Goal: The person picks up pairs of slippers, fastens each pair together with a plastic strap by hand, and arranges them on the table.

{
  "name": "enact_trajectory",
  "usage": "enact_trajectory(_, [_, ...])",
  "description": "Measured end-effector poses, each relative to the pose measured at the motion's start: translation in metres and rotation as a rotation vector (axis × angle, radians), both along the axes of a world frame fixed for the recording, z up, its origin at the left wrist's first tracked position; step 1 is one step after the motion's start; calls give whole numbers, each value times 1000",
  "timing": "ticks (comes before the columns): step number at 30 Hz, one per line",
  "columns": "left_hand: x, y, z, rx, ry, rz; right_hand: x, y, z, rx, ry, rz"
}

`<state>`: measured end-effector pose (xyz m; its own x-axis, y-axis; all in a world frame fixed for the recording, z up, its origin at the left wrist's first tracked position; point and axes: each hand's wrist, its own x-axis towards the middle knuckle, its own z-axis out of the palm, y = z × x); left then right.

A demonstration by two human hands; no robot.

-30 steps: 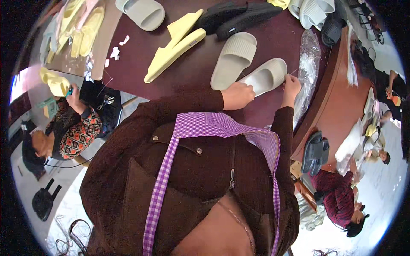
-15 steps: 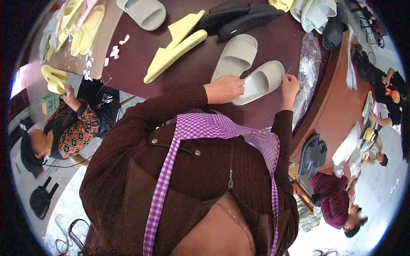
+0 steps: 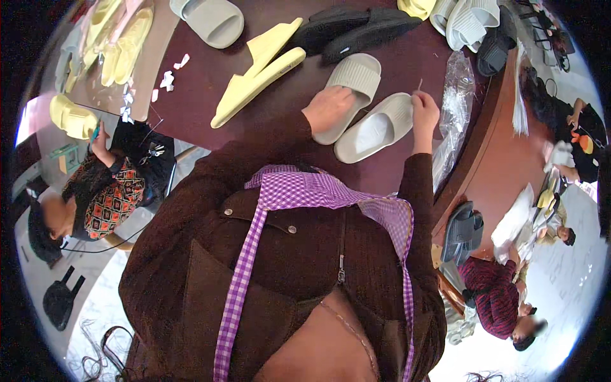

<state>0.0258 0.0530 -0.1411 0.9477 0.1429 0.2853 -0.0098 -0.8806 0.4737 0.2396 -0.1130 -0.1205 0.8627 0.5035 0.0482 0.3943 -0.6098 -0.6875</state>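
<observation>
Two light grey slippers with ribbed straps lie side by side in front of me. My left hand (image 3: 330,109) is over the foot opening of the left grey slipper (image 3: 359,69); its fingers are curled and the tips are hidden. At the strap end of the right grey slipper (image 3: 394,109), my right hand (image 3: 425,120) is closed in a pinch. A thin, short strip (image 3: 420,84) sticks up from those fingers; its kind is too small to make out. A pale white patch (image 3: 372,134) shows on the right slipper's footbed.
Yellow slippers (image 3: 259,79), black slippers (image 3: 363,32) and another grey slipper (image 3: 219,24) lie farther back on the dark red table (image 3: 191,95). Clear plastic wrap (image 3: 457,95) lies right. White scraps (image 3: 167,81) are at left. A person (image 3: 105,184) at left holds a yellow slipper (image 3: 73,118).
My left hand has moved left and up, from the right grey slipper to the left one. My right hand has risen slightly to the left. The right slipper has shifted a little left.
</observation>
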Motion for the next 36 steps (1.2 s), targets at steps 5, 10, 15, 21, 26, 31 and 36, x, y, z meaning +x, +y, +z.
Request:
enact_trajectory(5, [7,-6,-12,32,-15,-19,0,39,7,129,50,218])
enact_trajectory(10, [11,-11,0,41,24,30,-1,65,-2,153,33,346])
enact_trajectory(15, [12,-11,0,84,29,39,5,88,-9,67,-138,528])
enact_trajectory(21, [9,-8,8,55,43,90,11,104,-11,-164,-390,745])
enact_trajectory(26, [11,-13,14,39,167,25,19,87,-21,-182,-313,615])
enact_trajectory(31, [12,-4,26,-213,-32,81,6,64,5,26,27,260])
enact_trajectory(36, [45,-1,66,-504,-372,188,-25,48,46,84,42,337])
